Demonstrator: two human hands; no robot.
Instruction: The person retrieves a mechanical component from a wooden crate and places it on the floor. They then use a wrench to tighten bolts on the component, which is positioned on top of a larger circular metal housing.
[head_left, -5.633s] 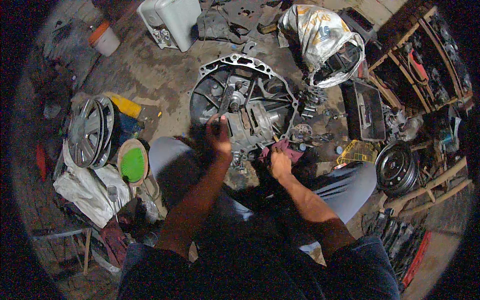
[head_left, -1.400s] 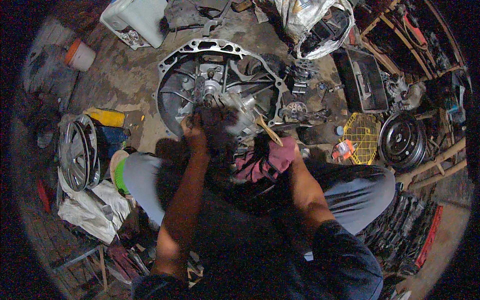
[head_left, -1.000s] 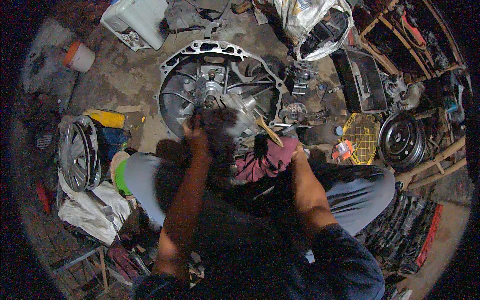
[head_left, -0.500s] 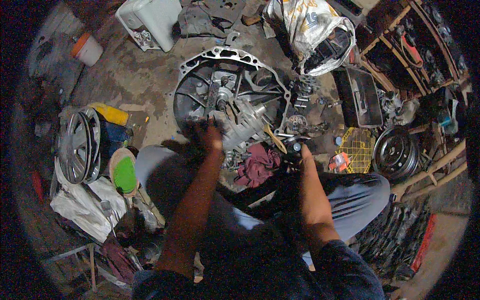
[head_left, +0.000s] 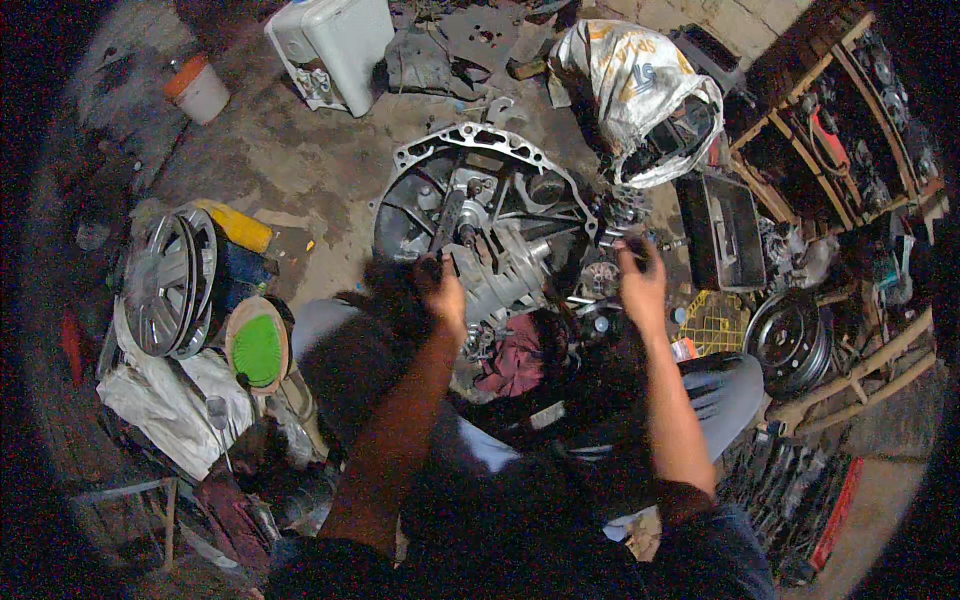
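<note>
Left hand [head_left: 441,287] at the near-left edge of the housing [head_left: 508,205], fingers bent and mostly lost in shadow; cannot tell whether spread, pressed together or pinching something, nor whether touching metal or just above. Right hand [head_left: 642,280] well apart from the left, just beyond the housing's right rim, over or beside loose metal parts [head_left: 625,212]; fingers curled, palm side dark, hold impossible to make out.

Housing on the floor [head_left: 260,150] in front of the lap, open side up, silver rim clear along the far edge, near-left edge partly covered by the left hand and its shadow. Within, a short upright shaft [head_left: 467,232] and, nearer, a grey casing [head_left: 497,283], partly behind the left fingers.

Close by, a crumpled maroon cloth [head_left: 512,360], right side fading into black shadow. Farther right, a black tray [head_left: 727,235], a yellow grille [head_left: 712,320] partly behind the right knee [head_left: 730,390], and a black wheel [head_left: 790,340]. Beyond, a white sack [head_left: 635,85], dark contents hard to identify. At top, a white box [head_left: 335,45], cut off by the upper edge. Far left, silver wheel covers [head_left: 165,285], overlapping.
</note>
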